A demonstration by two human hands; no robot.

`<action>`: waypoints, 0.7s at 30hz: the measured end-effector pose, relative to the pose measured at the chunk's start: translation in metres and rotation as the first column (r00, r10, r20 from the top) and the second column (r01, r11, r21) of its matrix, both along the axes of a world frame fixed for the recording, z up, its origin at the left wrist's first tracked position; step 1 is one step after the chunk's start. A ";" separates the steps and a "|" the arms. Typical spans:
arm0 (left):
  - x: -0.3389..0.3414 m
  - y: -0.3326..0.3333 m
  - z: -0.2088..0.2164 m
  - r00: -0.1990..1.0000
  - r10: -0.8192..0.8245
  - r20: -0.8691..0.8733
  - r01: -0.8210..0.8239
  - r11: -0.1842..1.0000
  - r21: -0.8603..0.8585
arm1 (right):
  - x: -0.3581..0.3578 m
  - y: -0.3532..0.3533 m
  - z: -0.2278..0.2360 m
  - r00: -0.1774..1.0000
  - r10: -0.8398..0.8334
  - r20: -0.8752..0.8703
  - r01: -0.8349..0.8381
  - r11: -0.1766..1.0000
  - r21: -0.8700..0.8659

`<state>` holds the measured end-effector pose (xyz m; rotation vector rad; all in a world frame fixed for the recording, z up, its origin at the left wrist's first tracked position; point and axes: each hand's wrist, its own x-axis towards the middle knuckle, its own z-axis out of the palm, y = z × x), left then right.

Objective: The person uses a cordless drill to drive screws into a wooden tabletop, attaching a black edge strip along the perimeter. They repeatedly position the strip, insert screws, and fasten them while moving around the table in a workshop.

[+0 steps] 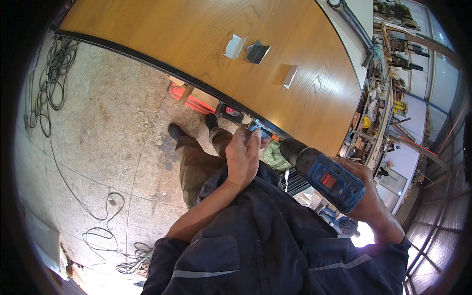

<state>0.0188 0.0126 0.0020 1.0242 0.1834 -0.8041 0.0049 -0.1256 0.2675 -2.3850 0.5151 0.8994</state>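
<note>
My right hand (365, 189) is wrapped round the grip of a blue and black cordless drill (319, 172). The drill points left, and its orange tip (275, 138) meets the front edge of a wood-grain tabletop (196, 44). Right by that tip, the fingers of my left hand (244, 152) are closed on a small blue piece (259, 130) against the edge. My fingers cover part of this piece, so its exact kind does not show. Farther back on the tabletop lie a pale bent metal plate (234, 46), a dark one (257, 52) and another pale one (290, 77).
Below the tabletop edge sit a black and red tool (229, 112), a coiled red hose or cable (194, 101) and a green bag (275, 156). Black cables (51, 83) lie coiled on the concrete floor (123, 103) at left. Cluttered shelves (373, 118) stand at right.
</note>
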 end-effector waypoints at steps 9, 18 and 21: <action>0.003 -0.001 0.004 0.999 0.022 -0.030 -0.022 1.000 0.004 | 0.003 0.001 0.001 0.999 -0.030 -0.020 0.030 1.000 -0.001; 0.005 0.001 0.008 0.998 0.000 -0.069 0.002 1.000 0.024 | 0.008 0.008 0.005 0.998 -0.061 -0.033 0.061 0.998 0.000; 0.004 0.001 0.005 1.000 0.009 -0.010 -0.009 0.999 0.040 | 0.007 0.009 0.003 0.999 -0.043 -0.019 0.043 0.999 -0.006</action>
